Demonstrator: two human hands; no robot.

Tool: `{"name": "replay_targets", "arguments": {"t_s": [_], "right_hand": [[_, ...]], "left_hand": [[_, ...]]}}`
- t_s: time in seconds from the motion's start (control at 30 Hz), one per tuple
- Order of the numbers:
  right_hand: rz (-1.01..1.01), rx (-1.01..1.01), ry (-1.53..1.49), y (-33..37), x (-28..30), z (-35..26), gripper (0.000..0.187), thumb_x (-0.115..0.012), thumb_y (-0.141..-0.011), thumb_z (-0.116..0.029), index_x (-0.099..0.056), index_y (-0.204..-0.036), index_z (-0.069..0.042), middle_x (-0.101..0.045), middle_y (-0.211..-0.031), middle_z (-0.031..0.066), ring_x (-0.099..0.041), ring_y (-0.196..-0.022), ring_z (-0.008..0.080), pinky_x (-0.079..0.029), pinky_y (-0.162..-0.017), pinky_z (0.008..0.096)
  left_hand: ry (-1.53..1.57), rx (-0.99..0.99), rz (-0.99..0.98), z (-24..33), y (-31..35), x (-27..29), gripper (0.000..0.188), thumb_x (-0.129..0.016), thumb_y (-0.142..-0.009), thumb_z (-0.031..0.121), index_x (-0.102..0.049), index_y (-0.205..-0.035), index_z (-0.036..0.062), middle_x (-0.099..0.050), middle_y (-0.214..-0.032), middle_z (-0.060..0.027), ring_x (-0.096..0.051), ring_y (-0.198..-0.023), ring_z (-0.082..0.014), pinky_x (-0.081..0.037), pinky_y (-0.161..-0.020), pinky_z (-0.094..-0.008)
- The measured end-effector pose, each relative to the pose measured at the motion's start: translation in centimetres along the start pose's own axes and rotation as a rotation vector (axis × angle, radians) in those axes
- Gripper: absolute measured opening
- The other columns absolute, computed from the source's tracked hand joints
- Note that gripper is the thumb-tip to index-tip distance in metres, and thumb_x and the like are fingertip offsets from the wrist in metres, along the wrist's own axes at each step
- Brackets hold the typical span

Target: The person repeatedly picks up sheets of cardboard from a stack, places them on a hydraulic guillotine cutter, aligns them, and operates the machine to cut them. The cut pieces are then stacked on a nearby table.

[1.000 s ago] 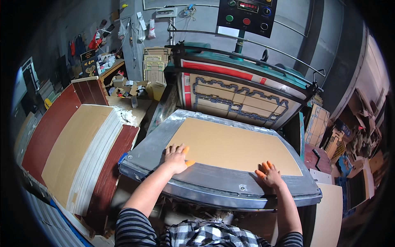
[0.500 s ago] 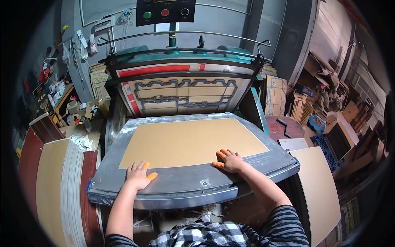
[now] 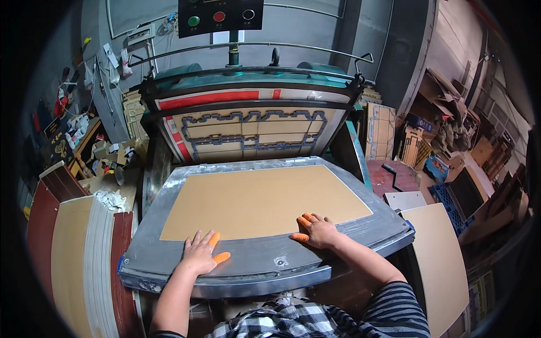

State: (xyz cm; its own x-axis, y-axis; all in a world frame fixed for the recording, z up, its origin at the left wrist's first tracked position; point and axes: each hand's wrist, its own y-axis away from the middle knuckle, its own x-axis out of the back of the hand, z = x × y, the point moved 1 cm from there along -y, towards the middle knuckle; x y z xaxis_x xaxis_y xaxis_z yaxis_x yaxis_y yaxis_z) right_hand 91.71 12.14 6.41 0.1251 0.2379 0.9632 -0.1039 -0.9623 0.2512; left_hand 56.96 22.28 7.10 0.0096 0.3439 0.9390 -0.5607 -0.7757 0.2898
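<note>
A tan cardboard sheet [image 3: 265, 203] with pale edges lies flat on the grey metal platen [image 3: 242, 267] of a press. My left hand [image 3: 202, 253] rests palm down at the sheet's near edge, left of its middle, fingers spread. Farther right, my right hand [image 3: 319, 230] lies on that same edge, its fingertips on the sheet and its fingers apart. Orange finger covers show on some digits of both hands. Neither hand grips anything. Behind the sheet, a tan die board [image 3: 253, 141] with dark winding strips is mounted on the press's raised upright face.
A control panel [image 3: 220, 17] with coloured buttons hangs above the press. Stacked sheets [image 3: 73, 248] stand at the left, and another tan sheet [image 3: 437, 259] lies right of the platen. A crank handle [image 3: 390, 176] lies on a reddish surface. Scrap cardboard [image 3: 448, 93] clutters the right.
My left hand has slid a little to the right along the sheet's near edge. My right hand stays at nearly the same place. The whole view has shifted slightly.
</note>
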Motion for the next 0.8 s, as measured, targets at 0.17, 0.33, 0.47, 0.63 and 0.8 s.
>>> {"name": "replay_targets", "arguments": {"t_s": [0.17,0.33,0.47,0.63,0.8], "right_hand": [[-0.010,-0.013,-0.022,-0.4,-0.3,0.7,0.084,-0.032,-0.086,-0.076,-0.038,-0.143,-0.014,-0.035,-0.149,0.0097,-0.030,-0.138,0.0292,-0.028,-0.107,0.0506],[0.017,-0.010,-0.007,-0.1,0.0,0.1,0.081,-0.034,-0.087,-0.073,-0.040,-0.142,-0.014,-0.038,-0.146,0.0108,-0.033,-0.136,0.0306,-0.030,-0.107,0.0493],[0.083,-0.010,-0.048,-1.5,1.8,0.8,0.079,-0.036,-0.088,-0.071,-0.041,-0.142,-0.013,-0.037,-0.147,0.0164,-0.035,-0.135,0.0351,-0.031,-0.107,0.0507],[0.770,0.278,-0.057,-7.1,14.4,-1.5,0.067,-0.061,-0.087,-0.049,-0.044,-0.136,-0.007,-0.048,-0.135,0.0207,-0.056,-0.110,0.0398,-0.047,-0.090,0.0470],[1.266,0.374,-0.017,-14.5,31.3,-8.3,0.079,-0.068,-0.076,-0.015,-0.030,-0.146,-0.015,-0.041,-0.138,0.0245,-0.058,-0.107,0.0398,-0.050,-0.087,0.0459]], "left_hand": [[-0.011,0.014,-0.007,0.0,-0.6,-0.3,0.084,-0.044,-0.086,0.069,-0.033,-0.148,0.0137,-0.023,-0.157,-0.0045,-0.016,-0.144,-0.0327,-0.011,-0.116,-0.0494],[0.012,0.021,0.016,-0.3,-0.7,-0.8,0.081,-0.044,-0.087,0.067,-0.034,-0.147,0.0148,-0.023,-0.156,-0.0049,-0.017,-0.144,-0.0330,-0.012,-0.116,-0.0505],[-0.027,-0.024,0.110,0.1,0.1,-0.5,0.082,-0.043,-0.086,0.069,-0.033,-0.147,0.0152,-0.025,-0.156,-0.0068,-0.020,-0.142,-0.0342,-0.011,-0.115,-0.0541],[-0.022,-0.043,0.030,1.2,0.1,-0.5,0.085,-0.039,-0.086,0.072,-0.030,-0.149,0.0159,-0.023,-0.156,-0.0068,-0.016,-0.144,-0.0348,-0.013,-0.114,-0.0516],[-0.031,0.022,0.011,0.2,1.1,-0.6,0.087,-0.039,-0.085,0.074,-0.026,-0.151,0.0192,-0.025,-0.156,-0.0072,-0.019,-0.143,-0.0355,-0.011,-0.115,-0.0507]]}}
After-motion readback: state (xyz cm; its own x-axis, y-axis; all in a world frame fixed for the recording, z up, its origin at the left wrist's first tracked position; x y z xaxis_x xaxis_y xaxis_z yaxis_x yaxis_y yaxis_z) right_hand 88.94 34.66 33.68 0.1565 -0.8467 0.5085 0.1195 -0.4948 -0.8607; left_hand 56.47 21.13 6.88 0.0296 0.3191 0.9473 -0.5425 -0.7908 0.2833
